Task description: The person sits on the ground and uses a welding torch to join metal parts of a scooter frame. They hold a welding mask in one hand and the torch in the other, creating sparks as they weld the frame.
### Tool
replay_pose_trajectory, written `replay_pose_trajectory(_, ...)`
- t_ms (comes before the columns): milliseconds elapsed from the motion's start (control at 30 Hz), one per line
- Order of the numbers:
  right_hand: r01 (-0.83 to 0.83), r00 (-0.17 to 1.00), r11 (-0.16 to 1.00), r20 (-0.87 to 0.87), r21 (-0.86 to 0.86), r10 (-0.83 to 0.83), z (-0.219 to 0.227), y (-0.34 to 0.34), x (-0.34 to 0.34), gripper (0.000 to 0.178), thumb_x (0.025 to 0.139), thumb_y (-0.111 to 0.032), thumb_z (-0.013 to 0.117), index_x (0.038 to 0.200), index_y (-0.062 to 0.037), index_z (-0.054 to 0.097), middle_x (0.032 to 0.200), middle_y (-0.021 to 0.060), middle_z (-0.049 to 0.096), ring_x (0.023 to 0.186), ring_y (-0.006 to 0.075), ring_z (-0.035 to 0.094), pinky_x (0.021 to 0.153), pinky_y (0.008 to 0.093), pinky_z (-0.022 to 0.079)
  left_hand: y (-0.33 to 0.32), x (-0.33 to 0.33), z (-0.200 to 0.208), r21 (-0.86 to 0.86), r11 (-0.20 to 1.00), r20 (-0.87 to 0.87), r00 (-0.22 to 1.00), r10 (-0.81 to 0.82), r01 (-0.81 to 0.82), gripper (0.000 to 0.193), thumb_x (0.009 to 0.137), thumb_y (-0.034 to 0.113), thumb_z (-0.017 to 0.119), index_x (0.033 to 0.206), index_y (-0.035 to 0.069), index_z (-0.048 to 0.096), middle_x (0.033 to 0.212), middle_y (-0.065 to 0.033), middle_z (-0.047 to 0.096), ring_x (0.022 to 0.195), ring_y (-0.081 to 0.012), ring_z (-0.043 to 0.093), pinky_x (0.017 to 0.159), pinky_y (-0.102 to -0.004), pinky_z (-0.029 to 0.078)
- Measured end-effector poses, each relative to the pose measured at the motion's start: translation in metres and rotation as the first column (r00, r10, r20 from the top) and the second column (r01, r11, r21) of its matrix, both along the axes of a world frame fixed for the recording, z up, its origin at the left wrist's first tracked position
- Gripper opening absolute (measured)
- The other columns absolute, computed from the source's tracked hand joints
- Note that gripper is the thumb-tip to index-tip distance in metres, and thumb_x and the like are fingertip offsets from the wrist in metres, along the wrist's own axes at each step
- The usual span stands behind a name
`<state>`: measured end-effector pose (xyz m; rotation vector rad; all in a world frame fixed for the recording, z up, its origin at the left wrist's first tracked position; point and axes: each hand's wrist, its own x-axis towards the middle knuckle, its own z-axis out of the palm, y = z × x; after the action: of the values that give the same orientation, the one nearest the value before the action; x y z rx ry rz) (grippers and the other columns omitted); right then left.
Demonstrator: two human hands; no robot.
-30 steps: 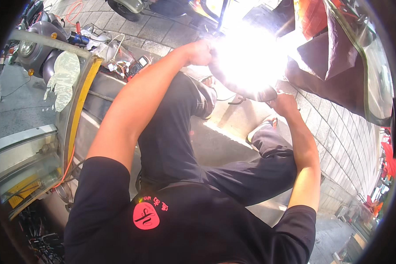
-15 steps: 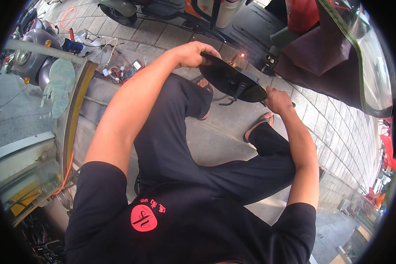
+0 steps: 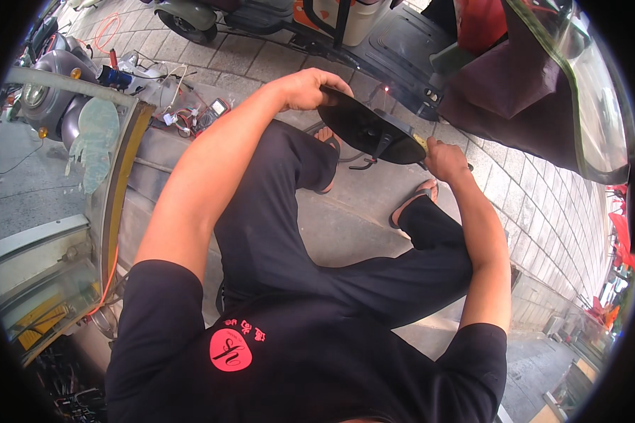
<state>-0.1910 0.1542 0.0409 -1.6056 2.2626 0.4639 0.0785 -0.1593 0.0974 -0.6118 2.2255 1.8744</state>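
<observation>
My left hand (image 3: 310, 89), at the upper middle, is closed on the upper left edge of a black, curved oval shield (image 3: 356, 123), like a welder's hand shield. A black fitting (image 3: 382, 146) with a bent bar stands out from its near face. My right hand (image 3: 446, 161) is wrapped around a dark-handled tool (image 3: 471, 168) by the shield's right end. A yellow part (image 3: 420, 141) of the tool shows beside my fingers; the rest is hidden by hand and shield. Beyond the shield glows a small red-orange point (image 3: 386, 89), near the vehicle's edge.
A dark three-wheeled vehicle (image 3: 402, 46) with a footboard stands ahead. To the right hangs a dark purple cover (image 3: 504, 88). Wires and a small meter (image 3: 219, 107) lie on the left, near a grey scooter (image 3: 49, 84) and a glass-sided cabinet (image 3: 116, 190). My sandalled feet rest on a step.
The bright sparks beyond the shield have died down to a small glowing point. A yellow part now shows beside my right hand. Both hands have hardly moved.
</observation>
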Motion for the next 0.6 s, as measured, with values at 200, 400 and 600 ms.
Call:
replay_pose_trajectory(200, 0.009, 1.000, 1.000, -0.002, 0.003, -0.009, 0.003, -0.001, 0.001, 0.032, 0.090, -0.023, 0.064, 0.113, -0.0017, 0.056, 0.105, 0.0237, 0.073, 0.096, 0.0424, 0.072, 0.087, 0.0522, 0.055, 0.005, 0.000, 0.011, -0.007, 1.000, 0.012, 1.000, 0.003, -0.003, 0.035, 0.093, -0.006, 0.065, 0.122, 0.009, 0.076, 0.113, -0.0029, 0.076, 0.108, -0.0144, 0.067, 0.099, -0.0312, 0.052)
replay_pose_trajectory(400, -0.023, 0.999, 1.000, -0.035, -0.002, 0.022, 0.002, -0.001, 0.001, 0.034, 0.097, -0.031, 0.064, 0.112, -0.0023, 0.056, 0.101, 0.0220, 0.074, 0.094, 0.0406, 0.073, 0.086, 0.0512, 0.056, 0.004, -0.001, 0.007, -0.041, 0.999, -0.010, 1.000, -0.013, 0.012, 0.034, 0.095, -0.005, 0.065, 0.124, 0.010, 0.074, 0.110, 0.0001, 0.074, 0.097, -0.0112, 0.064, 0.085, -0.0285, 0.051)
replay_pose_trajectory(600, -0.018, 1.000, 1.000, -0.025, 0.001, 0.018, 0.004, -0.002, 0.000, 0.032, 0.096, -0.030, 0.064, 0.111, -0.0019, 0.057, 0.102, 0.0225, 0.074, 0.096, 0.0409, 0.072, 0.087, 0.0511, 0.056, 0.004, -0.001, 0.009, -0.035, 0.999, -0.012, 1.000, -0.006, 0.006, 0.032, 0.095, -0.003, 0.066, 0.123, 0.010, 0.075, 0.113, -0.0016, 0.075, 0.103, -0.0134, 0.066, 0.093, -0.0301, 0.051)
